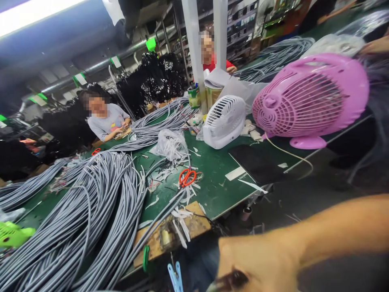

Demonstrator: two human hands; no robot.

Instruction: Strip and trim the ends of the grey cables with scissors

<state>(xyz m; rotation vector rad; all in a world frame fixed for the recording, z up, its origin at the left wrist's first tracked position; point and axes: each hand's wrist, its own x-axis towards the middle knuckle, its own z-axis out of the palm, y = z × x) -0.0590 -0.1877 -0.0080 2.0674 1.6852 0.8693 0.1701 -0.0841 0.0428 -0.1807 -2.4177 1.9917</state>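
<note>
At the lower right my right hand [258, 259] reaches in on a bent wrist, blurred by motion. The bottom edge cuts off its fingers, and a dark patch beside it is too smeared to name. Nearest to this hand is a light blue clothes peg [175, 276]. Beyond the peg lies a worn wooden board [197, 221] with a metal fixture [166, 239] and white strips on it. Grey cables [106, 194] run over the table in a thick bundle. Orange-handled scissors [187, 177] rest among scraps near the cable ends. My left hand is out of view.
A white fan [225, 121] and a large pink fan [313, 97] stand on the green table [212, 190]. A black pad [258, 164] lies at its edge. A plastic bag [170, 146] holds white strips. Co-workers [106, 117] sit across the table.
</note>
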